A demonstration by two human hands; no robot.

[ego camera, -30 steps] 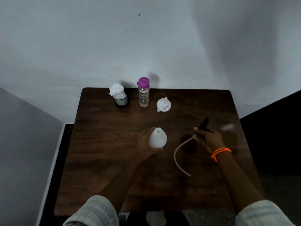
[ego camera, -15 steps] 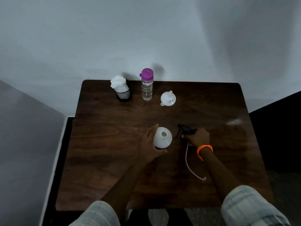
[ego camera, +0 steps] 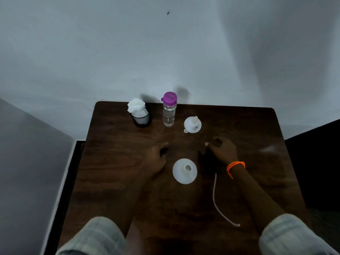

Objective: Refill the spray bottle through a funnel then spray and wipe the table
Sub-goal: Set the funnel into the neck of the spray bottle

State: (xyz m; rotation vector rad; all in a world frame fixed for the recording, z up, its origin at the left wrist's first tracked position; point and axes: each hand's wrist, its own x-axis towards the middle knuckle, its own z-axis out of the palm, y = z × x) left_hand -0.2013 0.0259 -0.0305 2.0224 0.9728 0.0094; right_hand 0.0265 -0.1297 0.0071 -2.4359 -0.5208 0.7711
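I am looking down at the table (ego camera: 114, 181) with the spray bottle (ego camera: 184, 171) standing open in the middle, its neck bare and facing up. Half a second ago my left hand (ego camera: 156, 159) was gripping that bottle; now it is lying just left of it, fingers loose, holding nothing. My right hand (ego camera: 221, 150) is letting go of the spray head (ego camera: 207, 161), which is now resting on the table just right of the bottle with its tube (ego camera: 219, 201) trailing toward the near edge. That hand is spreading wide and reaching toward the far side, empty.

The funnel (ego camera: 192, 124) is lying mouth-down at the far side, right of the water bottle (ego camera: 169, 109), whose purple cap is on. A cup of tissues (ego camera: 138, 113) is standing left of that.

My judgement: opening is done, and fetching the funnel is the step beginning. No water is poured yet.
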